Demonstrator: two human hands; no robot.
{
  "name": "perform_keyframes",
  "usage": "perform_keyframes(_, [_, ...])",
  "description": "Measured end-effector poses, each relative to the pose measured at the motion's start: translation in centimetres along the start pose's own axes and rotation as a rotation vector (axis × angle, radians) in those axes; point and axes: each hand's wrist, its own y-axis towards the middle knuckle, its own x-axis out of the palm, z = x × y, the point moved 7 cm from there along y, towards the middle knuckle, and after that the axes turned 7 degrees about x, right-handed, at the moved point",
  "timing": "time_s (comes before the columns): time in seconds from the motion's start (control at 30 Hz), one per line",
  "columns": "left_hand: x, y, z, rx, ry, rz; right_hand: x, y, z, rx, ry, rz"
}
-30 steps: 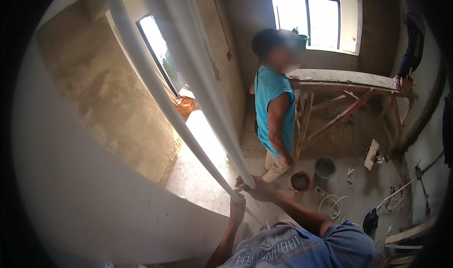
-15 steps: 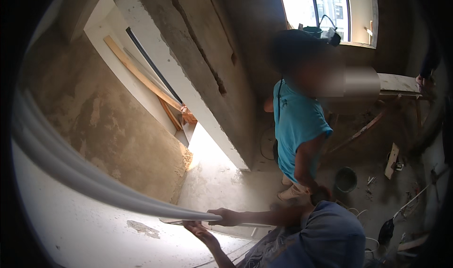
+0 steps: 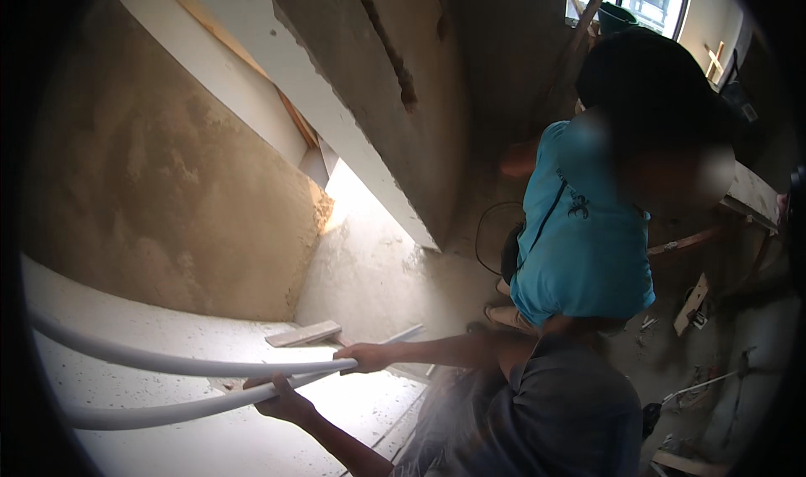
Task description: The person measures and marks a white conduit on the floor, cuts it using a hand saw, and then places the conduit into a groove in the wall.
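Note:
Two long white plastic pipes point(image 3: 185, 363) point(image 3: 180, 412) bow in from the left edge, spread apart there and converging at my hands. My right hand point(image 3: 363, 358), its arm coming out of a grey-blue sleeve, is closed around the upper pipe near its end. Lower and farther left, my left hand point(image 3: 284, 400) grips the lower pipe, thumb on top and fingers beneath. Beyond my left hand this pipe seems to run on behind my right hand. A pale speckled surface lies under both hands.
A co-worker in a teal shirt point(image 3: 579, 242) bends over close on my right. Beyond are a raised board point(image 3: 753, 196) and a green bucket point(image 3: 617, 17) by the window. A short plank point(image 3: 302, 334) lies past my hands. A thick wall edge point(image 3: 361, 133) slants down toward the floor.
The pipes, bunched together before, have separated. My left hand has moved left, away from my right hand. The co-worker has leaned over, and my view has shifted.

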Motion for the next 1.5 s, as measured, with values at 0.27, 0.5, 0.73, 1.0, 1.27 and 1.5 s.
perform_keyframes(0.27, [0.5,0.4,-0.9,0.014,-0.082,0.224,-0.3,2.6,3.0,-0.014,-0.064,0.024])
perform_keyframes(0.5, [0.9,3.6,-1.8,-0.067,0.137,0.157,1.4,6.8,5.6,0.017,-0.244,0.036])
perform_keyframes(0.73, [-0.6,3.7,-8.1,-0.224,-0.180,0.056,2.8,9.6,10.8,0.158,-0.479,-0.159])
perform_keyframes(1.0, [-6.2,0.4,-14.6,-0.282,-0.153,0.131,-1.7,3.4,18.3,0.488,-0.433,-0.102])
perform_keyframes(1.27, [-14.4,1.1,-18.9,-0.300,-0.009,0.220,-5.0,-14.6,25.9,0.957,-0.508,-0.100])
perform_keyframes(1.5, [-13.7,1.6,-18.3,-0.280,-0.013,0.193,-4.2,-27.1,29.4,1.058,-0.544,-0.091])
